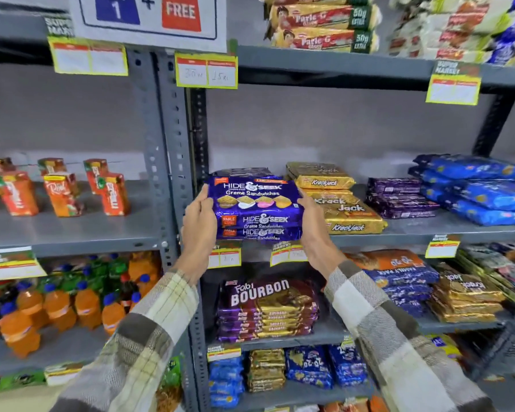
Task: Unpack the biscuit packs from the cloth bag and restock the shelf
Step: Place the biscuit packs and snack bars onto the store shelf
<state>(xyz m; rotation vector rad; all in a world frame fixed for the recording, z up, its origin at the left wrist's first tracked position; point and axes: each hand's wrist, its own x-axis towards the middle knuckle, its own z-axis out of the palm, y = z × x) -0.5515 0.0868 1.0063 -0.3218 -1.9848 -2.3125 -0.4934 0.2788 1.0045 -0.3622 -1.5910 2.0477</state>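
- head view: you are holding a stack of purple hide & seek packs (254,208) between both hands, in front of the left end of the middle grey shelf (428,230).
- your left hand (198,224) is gripping the stack's left end, with the thumb reaching up beside the top pack's corner.
- your right hand (314,230) is clasping the right end, so the stack is sitting roughly level between your palms.
- the stack's lower edge is overlapping the shelf's front lip; you cannot tell whether it is resting on the board.
- the gold krackjack packs (342,209) are lying on that shelf just beside the stack, right behind your right hand.
- another dark pack (241,171) is showing just behind the stack's top edge.
- the bourbon packs (268,307) are sitting one shelf below, between your checked sleeves (149,337).
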